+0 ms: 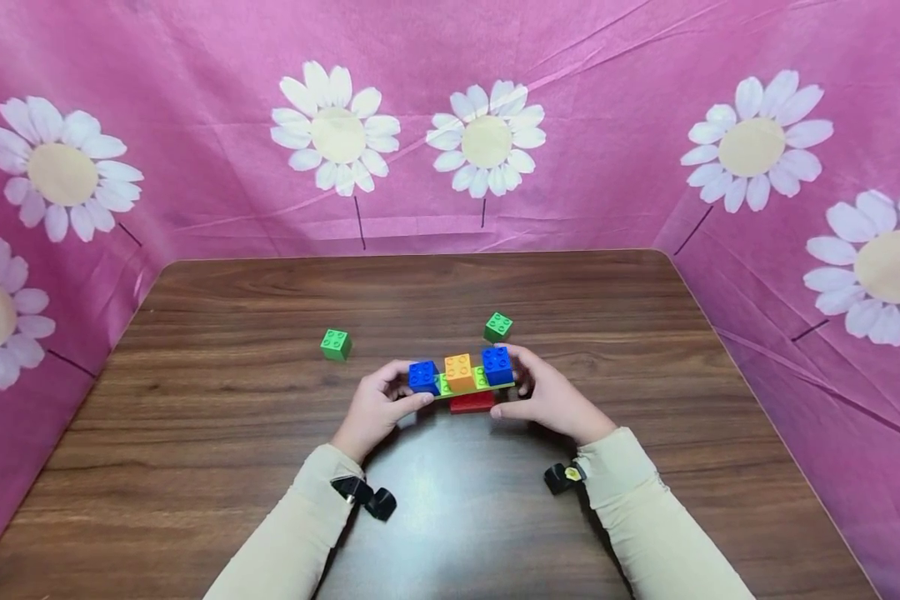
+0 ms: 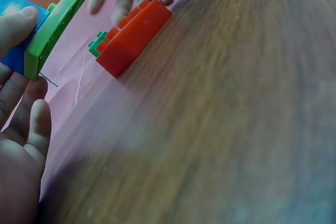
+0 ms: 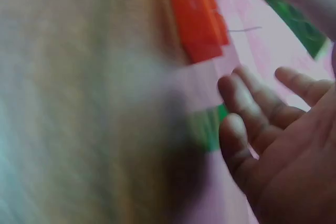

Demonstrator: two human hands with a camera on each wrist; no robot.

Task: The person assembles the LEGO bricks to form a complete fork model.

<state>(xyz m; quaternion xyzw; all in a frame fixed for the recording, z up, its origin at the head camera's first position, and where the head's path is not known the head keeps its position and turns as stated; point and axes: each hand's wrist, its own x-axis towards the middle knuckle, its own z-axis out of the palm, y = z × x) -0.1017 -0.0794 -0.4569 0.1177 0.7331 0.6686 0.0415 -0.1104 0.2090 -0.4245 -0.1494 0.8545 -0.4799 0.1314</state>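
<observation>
Currently, the light-green strip (image 1: pixel 481 380) is held above the red brick (image 1: pixel 472 404), with a gap between the two visible in the left wrist view. The strip carries a left blue brick (image 1: pixel 422 377), a centre orange brick (image 1: pixel 460 372) and a right blue brick (image 1: pixel 497 365). The left hand (image 1: pixel 375 408) pinches the strip's left end and left blue brick between thumb and fingers. The right hand (image 1: pixel 555 398) surrounds the right end, fingers loosely spread, thumb apart on the near side; contact with the right blue brick cannot be confirmed. The red brick rests on the wooden table (image 1: pixel 232 433). On its far side stand a left green brick (image 1: pixel 335 345) and a right green brick (image 1: pixel 498 327).
</observation>
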